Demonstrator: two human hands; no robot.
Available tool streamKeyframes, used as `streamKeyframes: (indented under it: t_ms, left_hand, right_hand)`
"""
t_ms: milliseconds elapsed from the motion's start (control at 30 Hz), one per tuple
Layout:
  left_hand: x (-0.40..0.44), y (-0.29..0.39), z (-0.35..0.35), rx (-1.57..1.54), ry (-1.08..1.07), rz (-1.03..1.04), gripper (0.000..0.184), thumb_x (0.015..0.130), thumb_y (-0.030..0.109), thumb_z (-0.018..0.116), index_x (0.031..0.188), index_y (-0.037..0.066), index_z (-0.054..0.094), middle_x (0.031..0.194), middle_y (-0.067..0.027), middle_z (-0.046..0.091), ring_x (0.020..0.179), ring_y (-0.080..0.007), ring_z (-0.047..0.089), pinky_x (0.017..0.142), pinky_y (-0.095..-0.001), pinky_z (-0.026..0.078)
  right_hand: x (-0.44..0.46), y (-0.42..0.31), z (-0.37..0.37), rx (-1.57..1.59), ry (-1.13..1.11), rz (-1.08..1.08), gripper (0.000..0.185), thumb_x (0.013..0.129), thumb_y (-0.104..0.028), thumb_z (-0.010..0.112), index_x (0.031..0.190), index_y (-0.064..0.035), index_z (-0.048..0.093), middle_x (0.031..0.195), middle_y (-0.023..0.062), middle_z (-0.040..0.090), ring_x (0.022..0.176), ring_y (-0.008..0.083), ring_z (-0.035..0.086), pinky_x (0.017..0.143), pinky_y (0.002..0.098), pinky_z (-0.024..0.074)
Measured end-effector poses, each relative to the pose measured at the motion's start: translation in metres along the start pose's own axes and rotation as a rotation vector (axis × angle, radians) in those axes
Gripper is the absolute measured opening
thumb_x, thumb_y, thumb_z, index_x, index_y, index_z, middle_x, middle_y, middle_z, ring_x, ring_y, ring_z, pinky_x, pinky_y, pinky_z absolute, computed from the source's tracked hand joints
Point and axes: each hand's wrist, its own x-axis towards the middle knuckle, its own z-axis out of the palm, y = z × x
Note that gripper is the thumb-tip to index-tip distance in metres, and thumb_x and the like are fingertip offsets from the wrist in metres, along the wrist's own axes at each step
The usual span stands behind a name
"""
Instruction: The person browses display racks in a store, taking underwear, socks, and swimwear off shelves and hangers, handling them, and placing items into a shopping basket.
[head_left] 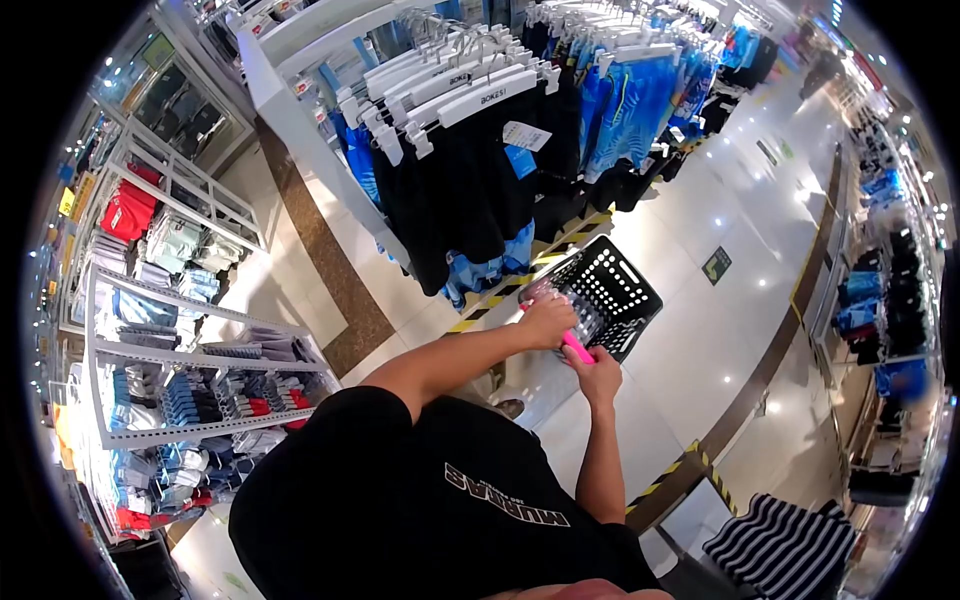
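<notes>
A black perforated basket is tilted in front of my body, with something clear and shiny at its near side. A bright pink bar, which looks like the basket's handle, runs along that near side. My left hand is closed around the bar's upper-left part. At the lower-right end of the bar, my right hand has its fingers closed on it. What the clear item is cannot be made out.
A white rack with black shorts and blue shorts on hangers stands ahead. White shelving with folded clothes is at left. Striped cloth lies at lower right. Yellow-black tape edges the rack's base.
</notes>
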Motion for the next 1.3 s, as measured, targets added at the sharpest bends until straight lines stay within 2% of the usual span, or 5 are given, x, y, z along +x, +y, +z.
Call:
streamKeyframes:
  t_ms: [200, 767, 900, 1133, 1300]
  left_hand:
    - [0.055, -0.024, 0.020, -0.071, -0.169, -0.039, 0.020, 0.069, 0.022, 0.072, 0.085, 0.014, 0.064, 0.093, -0.0044, 0.062, 0.098, -0.0250, 0.058, 0.088, -0.0432, 0.040]
    - [0.103, -0.070, 0.005, -0.408, 0.019, -0.066, 0.046, 0.076, 0.021, 0.072, 0.119, 0.010, 0.059, 0.120, -0.0100, 0.055, 0.118, -0.0281, 0.049, 0.100, -0.0427, 0.039]
    - [0.097, -0.071, -0.005, -0.470, -0.039, -0.139, 0.053, 0.079, 0.022, 0.071, 0.128, 0.009, 0.055, 0.134, -0.0120, 0.049, 0.130, -0.0306, 0.042, 0.105, -0.0444, 0.038]
    - [0.055, -0.101, -0.068, -0.681, -0.393, -0.547, 0.048, 0.084, 0.031, 0.068, 0.123, 0.005, 0.060, 0.128, -0.0162, 0.060, 0.120, -0.0322, 0.056, 0.101, -0.0400, 0.044]
    - [0.006, -0.118, -0.067, -0.673, -0.162, -0.729, 0.044, 0.086, 0.034, 0.067, 0.117, 0.003, 0.063, 0.113, -0.0164, 0.067, 0.105, -0.0319, 0.064, 0.091, -0.0390, 0.050]
  right_hand:
    - [0.056, 0.025, -0.007, 0.071, -0.063, 0.096, 0.053, 0.071, -0.058, 0.078, 0.079, -0.0062, 0.070, 0.070, 0.0133, 0.068, 0.066, 0.0323, 0.066, 0.064, 0.0416, 0.0500]
    - [0.158, 0.008, -0.057, 0.044, -0.250, 0.117, 0.036, 0.085, -0.032, 0.076, 0.084, 0.0025, 0.065, 0.071, 0.0051, 0.063, 0.066, 0.0119, 0.056, 0.062, 0.0286, 0.0460]
    - [0.198, -0.016, -0.052, 0.168, -0.202, -0.172, 0.028, 0.089, -0.020, 0.071, 0.103, 0.0028, 0.062, 0.084, 0.0074, 0.066, 0.076, 0.0147, 0.061, 0.070, 0.0281, 0.0494]
    - [0.241, -0.262, -0.100, 0.387, 0.113, -0.746, 0.037, 0.079, -0.009, 0.078, 0.113, -0.0020, 0.064, 0.107, 0.0134, 0.064, 0.103, 0.0289, 0.061, 0.090, 0.0358, 0.0474]
    - [0.249, -0.353, -0.093, 0.218, 0.328, -1.222, 0.048, 0.068, -0.011, 0.081, 0.113, -0.0072, 0.064, 0.117, 0.0107, 0.061, 0.120, 0.0354, 0.051, 0.104, 0.0486, 0.0383]
